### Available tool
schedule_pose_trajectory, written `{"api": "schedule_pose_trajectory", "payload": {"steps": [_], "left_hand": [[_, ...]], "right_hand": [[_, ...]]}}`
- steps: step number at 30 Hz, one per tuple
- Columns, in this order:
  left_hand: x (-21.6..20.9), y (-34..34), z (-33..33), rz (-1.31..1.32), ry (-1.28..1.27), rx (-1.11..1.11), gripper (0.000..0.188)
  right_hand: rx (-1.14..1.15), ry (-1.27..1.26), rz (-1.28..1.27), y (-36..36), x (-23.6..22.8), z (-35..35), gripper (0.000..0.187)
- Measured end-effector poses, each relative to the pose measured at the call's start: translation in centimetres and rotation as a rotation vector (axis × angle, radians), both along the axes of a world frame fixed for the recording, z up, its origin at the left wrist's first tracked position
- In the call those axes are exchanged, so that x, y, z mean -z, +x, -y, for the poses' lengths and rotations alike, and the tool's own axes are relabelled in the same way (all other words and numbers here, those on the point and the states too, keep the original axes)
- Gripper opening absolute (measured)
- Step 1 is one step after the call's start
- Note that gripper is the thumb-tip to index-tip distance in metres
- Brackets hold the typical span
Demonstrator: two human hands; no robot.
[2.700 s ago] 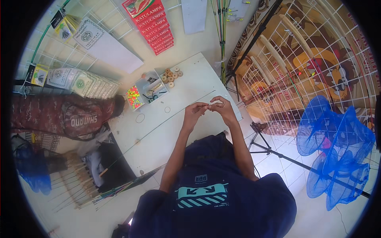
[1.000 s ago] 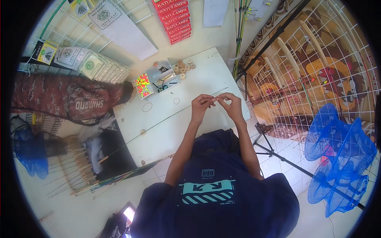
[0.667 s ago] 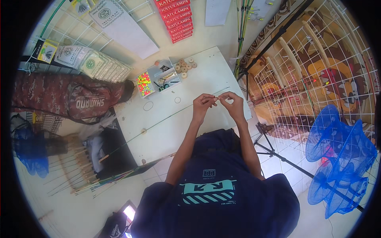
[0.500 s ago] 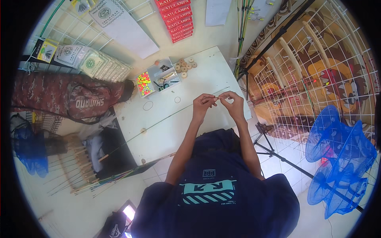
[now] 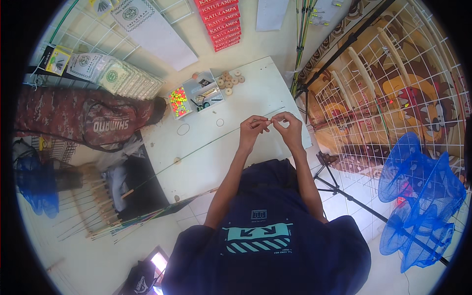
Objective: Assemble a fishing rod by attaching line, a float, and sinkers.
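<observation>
At ten o'clock from the hands, a box [image 5: 210, 77] sits on the table [image 5: 196, 172], a thin rod [image 5: 206, 146] crossing beneath. Left hand [image 5: 252, 127] and right hand [image 5: 287, 127] pinch a tiny piece [image 5: 270, 120] between them, its details indistinct.

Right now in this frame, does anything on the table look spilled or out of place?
Nothing looks spilled on the white table. Mildly untidy: a cluster of loose tan discs lies beside the compartment tray, not in it, though that may be deliberate.

Hands [image 5: 251, 129] together over white table [image 5: 204, 169]
</observation>
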State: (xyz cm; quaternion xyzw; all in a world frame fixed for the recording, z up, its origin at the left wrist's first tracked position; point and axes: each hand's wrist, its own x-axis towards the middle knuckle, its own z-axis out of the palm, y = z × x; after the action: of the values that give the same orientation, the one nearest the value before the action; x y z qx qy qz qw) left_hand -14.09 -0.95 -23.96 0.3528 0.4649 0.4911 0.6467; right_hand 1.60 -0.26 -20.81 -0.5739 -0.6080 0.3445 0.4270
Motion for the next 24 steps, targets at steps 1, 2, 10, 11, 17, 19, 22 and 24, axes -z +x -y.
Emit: {"api": "schedule_pose_trajectory", "payload": {"steps": [1,2,10,11,17,19,22,24], "left_hand": [[-0.03,-0.02,-0.01,-0.005,-0.003,-0.001,0.021],[-0.06,-0.03,-0.01,-0.01,-0.005,-0.001,0.021],[0.07,-0.09,0.03,-0.009,-0.01,-0.002,0.021],[0.11,-0.07,0.03,-0.007,-0.008,-0.003,0.021],[0.23,-0.08,-0.01,-0.008,0.0,0.001,0.022],[0.2,-0.09,-0.01,-0.01,0.003,0.0,0.022],[0.16,-0.05,0.07,-0.016,-0.002,0.002,0.022],[0.12,0.0,0.06,-0.02,-0.009,0.007,0.022]], "right_hand": [[-0.003,0.004,0.003,0.06,-0.05,0.04,0.008],[-0.003,0.003,0.003,0.08,-0.1,0.05,0.008],[-0.005,0.012,0.011,0.09,0.05,0.15,0.009],[-0.006,0.012,0.01,0.13,0.06,0.11,0.009],[-0.004,0.006,-0.014,0.18,0.06,0.02,0.009],[-0.013,-0.015,0.002,0.09,0.05,0.01,0.009],[-0.011,-0.002,0.001,0.06,-0.01,0.09,0.009],[-0.014,0.004,0.002,0.15,-0.04,0.1,0.009]]}}
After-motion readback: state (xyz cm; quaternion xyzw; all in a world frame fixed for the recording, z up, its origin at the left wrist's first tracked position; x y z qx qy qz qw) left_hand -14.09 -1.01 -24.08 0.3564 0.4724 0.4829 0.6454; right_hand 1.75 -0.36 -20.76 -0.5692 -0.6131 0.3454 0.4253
